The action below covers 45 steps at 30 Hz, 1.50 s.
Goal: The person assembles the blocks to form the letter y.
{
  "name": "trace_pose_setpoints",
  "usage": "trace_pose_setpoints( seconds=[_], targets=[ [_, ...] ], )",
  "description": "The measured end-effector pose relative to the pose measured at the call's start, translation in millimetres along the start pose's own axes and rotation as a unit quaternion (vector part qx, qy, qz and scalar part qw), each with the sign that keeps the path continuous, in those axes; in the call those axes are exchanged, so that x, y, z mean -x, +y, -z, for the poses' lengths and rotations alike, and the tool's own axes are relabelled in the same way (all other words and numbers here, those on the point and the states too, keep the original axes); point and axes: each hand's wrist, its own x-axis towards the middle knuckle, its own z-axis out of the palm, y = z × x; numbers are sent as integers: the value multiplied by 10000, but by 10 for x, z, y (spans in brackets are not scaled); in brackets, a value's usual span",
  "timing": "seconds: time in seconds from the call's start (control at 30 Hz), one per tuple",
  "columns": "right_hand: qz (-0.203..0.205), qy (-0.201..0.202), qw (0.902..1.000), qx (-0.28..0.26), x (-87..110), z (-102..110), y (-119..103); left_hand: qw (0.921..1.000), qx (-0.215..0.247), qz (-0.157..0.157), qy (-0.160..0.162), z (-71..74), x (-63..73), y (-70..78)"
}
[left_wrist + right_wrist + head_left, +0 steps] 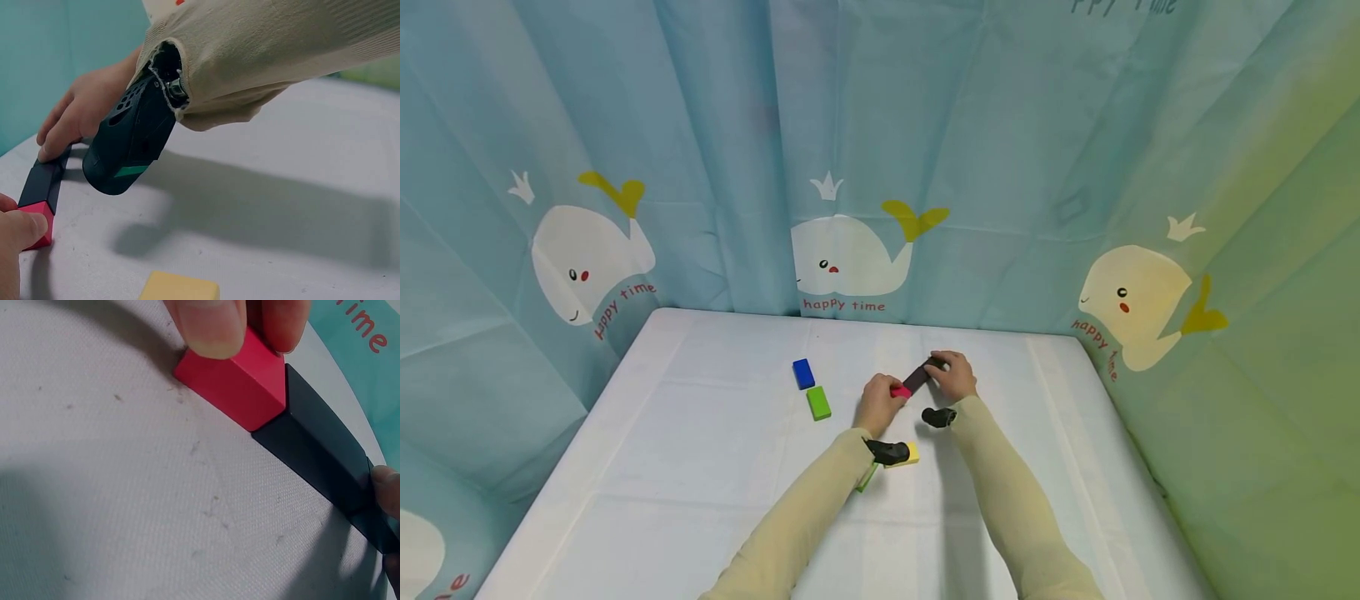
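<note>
My left hand [877, 406] pinches a pinkish-red block [240, 384] between thumb and fingers. One end of it meets a black block [319, 437], and the two form a straight row on the white surface. Farther along that row, a second black block [378, 531] adjoins the first. The right hand [955, 377] grips the row's far end, its thumb and fingers on the black; in the left wrist view this right hand [87, 109] lies beyond the red end. In the right wrist view the left thumb [212, 328] partly covers the red block.
To the left lie a blue block [803, 374] and a green block [819, 403]. Nearer me, a yellow block [913, 455] and another green block [867, 477] are partly hidden by my left forearm. A whale-printed curtain [730, 167] borders the white table [647, 467].
</note>
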Motion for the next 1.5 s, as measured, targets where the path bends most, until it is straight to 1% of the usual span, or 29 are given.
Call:
trace_pose_setpoints(
  seconds=[0.27,0.53,0.8,0.93,1.03,1.2,1.5],
  targets=[
    [-48,-27,10000,68,-4,-3,5,10000,-33,-20,4,5,9,2],
    [-98,24,9999,76,57,15,-81,10000,-19,-29,27,29,24,34],
    [-120,49,9999,24,81,22,-101,9989,-167,-343,289,-31,10,-8],
    [-129,48,9998,109,74,13,-91,9984,-158,-399,355,-45,24,-11],
    [-151,60,9998,94,68,5,-87,9986,-171,-369,343,-45,31,2],
    [-172,35,9998,62,51,-7,-69,9992,-190,-230,274,-46,43,23],
    [-75,82,9999,35,40,-13,-30,9992,-164,-196,296,-57,28,13]
  ],
)
